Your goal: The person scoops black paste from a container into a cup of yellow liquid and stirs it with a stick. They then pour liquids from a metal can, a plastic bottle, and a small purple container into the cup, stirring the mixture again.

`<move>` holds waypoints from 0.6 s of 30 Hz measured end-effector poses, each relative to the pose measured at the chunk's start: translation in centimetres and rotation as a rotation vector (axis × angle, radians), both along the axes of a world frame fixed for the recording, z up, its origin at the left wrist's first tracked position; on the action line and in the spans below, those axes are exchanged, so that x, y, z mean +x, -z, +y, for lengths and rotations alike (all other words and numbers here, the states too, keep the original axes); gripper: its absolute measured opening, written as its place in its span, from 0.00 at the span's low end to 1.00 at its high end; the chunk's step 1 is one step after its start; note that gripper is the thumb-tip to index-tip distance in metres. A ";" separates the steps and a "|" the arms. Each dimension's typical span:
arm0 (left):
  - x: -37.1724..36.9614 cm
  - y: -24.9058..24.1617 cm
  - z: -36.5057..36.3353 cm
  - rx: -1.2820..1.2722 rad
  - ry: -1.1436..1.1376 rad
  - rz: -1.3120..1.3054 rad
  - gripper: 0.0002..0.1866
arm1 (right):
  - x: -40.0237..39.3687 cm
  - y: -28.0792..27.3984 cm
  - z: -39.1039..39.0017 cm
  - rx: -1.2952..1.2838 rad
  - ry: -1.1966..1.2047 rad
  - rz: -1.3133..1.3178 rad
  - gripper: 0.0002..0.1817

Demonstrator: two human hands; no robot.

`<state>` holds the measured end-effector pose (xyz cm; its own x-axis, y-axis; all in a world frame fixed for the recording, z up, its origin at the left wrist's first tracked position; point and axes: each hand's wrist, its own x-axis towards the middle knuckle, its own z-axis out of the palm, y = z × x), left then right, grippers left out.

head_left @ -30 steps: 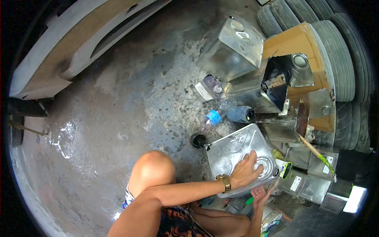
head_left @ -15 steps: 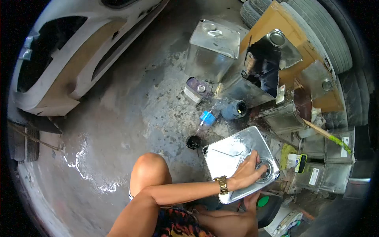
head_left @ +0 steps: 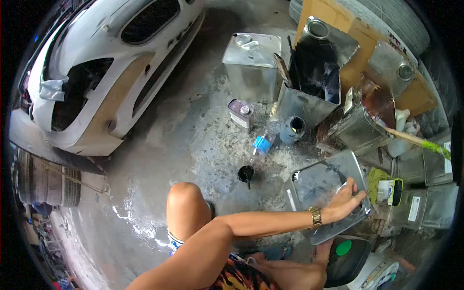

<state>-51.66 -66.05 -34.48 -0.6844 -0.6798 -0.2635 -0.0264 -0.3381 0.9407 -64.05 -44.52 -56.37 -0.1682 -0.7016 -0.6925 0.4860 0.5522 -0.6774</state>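
A square metal tin (head_left: 314,186) with a shiny top stands at the right, a label on its side. My left hand (head_left: 342,200), with a gold watch on the wrist, reaches across to its near right corner. The fingers curl around the round cap (head_left: 358,209), which they partly cover. Below the tin's near edge shows part of my right hand (head_left: 323,249); its fingers are hidden. Left of the tin, a small black cup (head_left: 245,173) of dark liquid has a stick in it. Beside it lies a clear plastic bottle with a blue label (head_left: 262,144).
Further back are a closed metal tin (head_left: 251,72), a cut-open tin with black inside (head_left: 309,108), a dark bottle (head_left: 293,130) and a small purple-topped can (head_left: 240,116). A brown-stained tin (head_left: 362,137) holds a stick. A car bumper (head_left: 92,111) lies left; tyres (head_left: 63,186) sit below it.
The tin has shifted right and tilted, so its labelled side now shows. My left hand has moved right with it, still at the cap. The view has also shifted.
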 end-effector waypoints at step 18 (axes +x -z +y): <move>8.4 4.4 -9.2 -0.717 0.370 0.155 0.36 | 22.8 1.2 -15.8 -0.446 -0.682 0.997 0.32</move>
<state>-43.24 -75.22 -38.92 -0.8902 -0.3704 0.2651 0.1299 0.3514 0.9272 -41.23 -60.36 -57.61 0.0079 -0.9871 -0.1601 -0.6240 0.1203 -0.7721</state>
